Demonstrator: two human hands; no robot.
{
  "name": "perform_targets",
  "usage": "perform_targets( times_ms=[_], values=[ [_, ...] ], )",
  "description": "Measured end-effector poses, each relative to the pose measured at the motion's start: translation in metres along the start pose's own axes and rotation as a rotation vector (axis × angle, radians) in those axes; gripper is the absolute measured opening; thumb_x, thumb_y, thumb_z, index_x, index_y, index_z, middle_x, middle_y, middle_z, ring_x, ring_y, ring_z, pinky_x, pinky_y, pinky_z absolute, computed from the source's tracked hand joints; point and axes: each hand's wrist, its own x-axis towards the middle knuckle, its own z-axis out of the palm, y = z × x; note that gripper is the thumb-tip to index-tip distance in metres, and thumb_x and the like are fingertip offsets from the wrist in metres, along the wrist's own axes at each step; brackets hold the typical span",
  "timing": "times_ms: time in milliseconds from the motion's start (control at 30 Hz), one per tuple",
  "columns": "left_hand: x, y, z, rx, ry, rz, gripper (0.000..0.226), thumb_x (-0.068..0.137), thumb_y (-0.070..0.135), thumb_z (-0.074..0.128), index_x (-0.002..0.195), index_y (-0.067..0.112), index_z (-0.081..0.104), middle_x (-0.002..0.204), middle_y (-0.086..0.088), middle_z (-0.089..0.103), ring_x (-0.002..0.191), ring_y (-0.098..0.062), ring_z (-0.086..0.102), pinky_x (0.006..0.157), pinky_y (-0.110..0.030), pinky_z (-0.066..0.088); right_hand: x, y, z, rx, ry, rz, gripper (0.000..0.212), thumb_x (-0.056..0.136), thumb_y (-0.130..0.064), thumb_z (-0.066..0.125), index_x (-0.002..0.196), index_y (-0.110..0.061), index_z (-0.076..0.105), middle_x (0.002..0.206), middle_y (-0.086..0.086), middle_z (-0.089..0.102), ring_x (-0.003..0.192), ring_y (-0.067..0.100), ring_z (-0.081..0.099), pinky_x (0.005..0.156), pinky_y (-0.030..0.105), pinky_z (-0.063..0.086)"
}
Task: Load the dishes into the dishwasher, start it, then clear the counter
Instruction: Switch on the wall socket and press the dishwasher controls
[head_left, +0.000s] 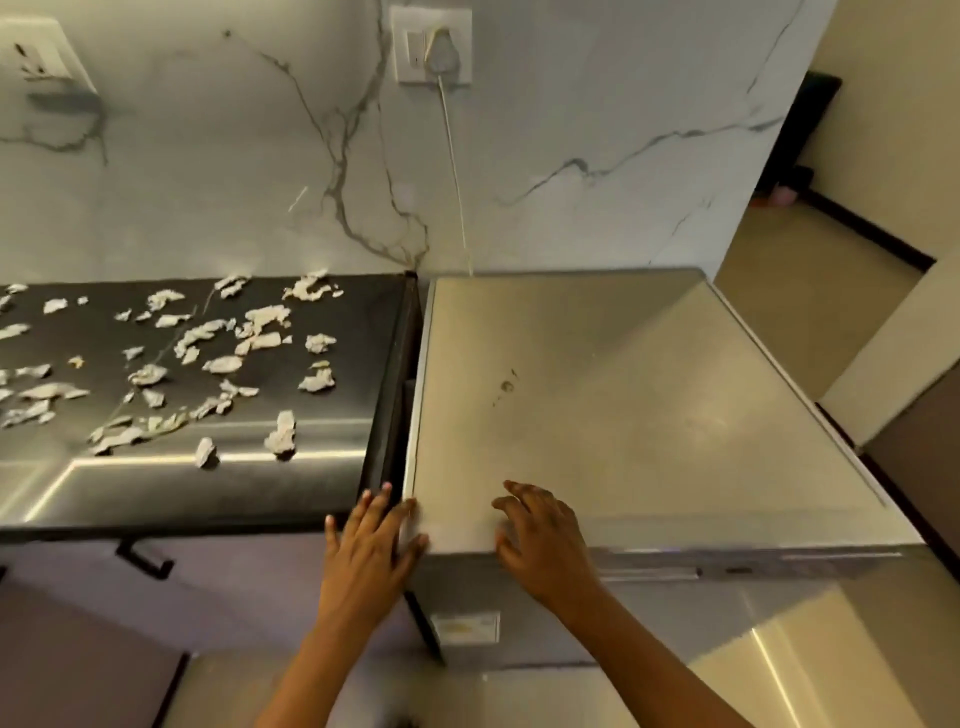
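A silver dishwasher (623, 405) stands to the right of a dark counter (322, 488), its door closed and its flat top bare. My left hand (371, 545) lies with straight fingers against the dishwasher's front left corner. My right hand (540, 535) rests on the front edge of the top, fingers loosely bent over the lip. Several torn scraps of white paper (208, 353) lie scattered over the counter. No dishes are in view.
A white cord (454, 171) runs from a wall socket (431, 47) down behind the dishwasher. Purple cabinet fronts with a black handle (143, 558) sit under the counter. A narrow gap separates counter and dishwasher. Tiled floor opens to the right.
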Motion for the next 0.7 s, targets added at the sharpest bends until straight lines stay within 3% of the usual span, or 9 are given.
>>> perform_targets(
  times_ms=[100,267,367,467,700],
  values=[
    [-0.013,-0.016,-0.009,0.065,0.071,-0.092,0.085,0.08,0.075,0.016,0.146,0.026,0.032,0.157,-0.005,0.02,0.146,-0.023,0.008,0.114,-0.05,0.005,-0.018,-0.015,0.006,0.033,-0.078,-0.014,0.037,0.088,-0.031,0.051,0.122,-0.018,0.057,0.14,0.005,0.048,0.13,0.023,0.044,0.107,0.044,0.032],
    [-0.016,-0.044,-0.004,0.078,0.157,-0.105,0.08,0.087,0.071,0.008,0.15,0.023,0.021,0.157,-0.002,0.021,0.146,-0.018,0.005,0.118,-0.05,0.009,-0.021,-0.037,0.018,-0.007,0.023,-0.011,0.038,0.08,-0.043,0.048,0.108,-0.024,0.065,0.113,-0.001,0.065,0.102,0.019,0.063,0.094,0.042,0.047],
    [-0.013,-0.056,0.012,0.079,0.302,-0.04,0.068,0.092,0.06,0.024,0.148,0.021,0.028,0.154,-0.004,0.029,0.145,-0.022,0.014,0.118,-0.048,0.01,-0.024,-0.033,0.035,0.005,0.173,-0.042,0.042,0.085,-0.045,0.044,0.115,-0.021,0.063,0.114,-0.001,0.064,0.105,0.017,0.058,0.1,0.037,0.033],
    [-0.004,-0.067,0.029,0.12,0.523,0.059,0.058,0.093,0.05,0.036,0.141,0.017,0.04,0.145,-0.008,0.041,0.139,-0.026,0.028,0.115,-0.047,0.014,-0.022,-0.022,0.047,-0.002,0.313,-0.137,0.043,0.089,-0.042,0.044,0.121,-0.019,0.061,0.117,0.0,0.064,0.107,0.018,0.057,0.096,0.034,0.032],
    [0.019,-0.083,0.076,0.129,0.921,0.13,0.048,0.095,0.046,0.041,0.133,0.017,0.046,0.137,-0.006,0.047,0.134,-0.024,0.033,0.115,-0.045,0.015,-0.019,-0.009,0.084,-0.096,0.6,-0.28,0.041,0.089,-0.04,0.042,0.114,-0.017,0.064,0.108,0.001,0.067,0.1,0.02,0.058,0.084,0.03,0.027]
  ],
)
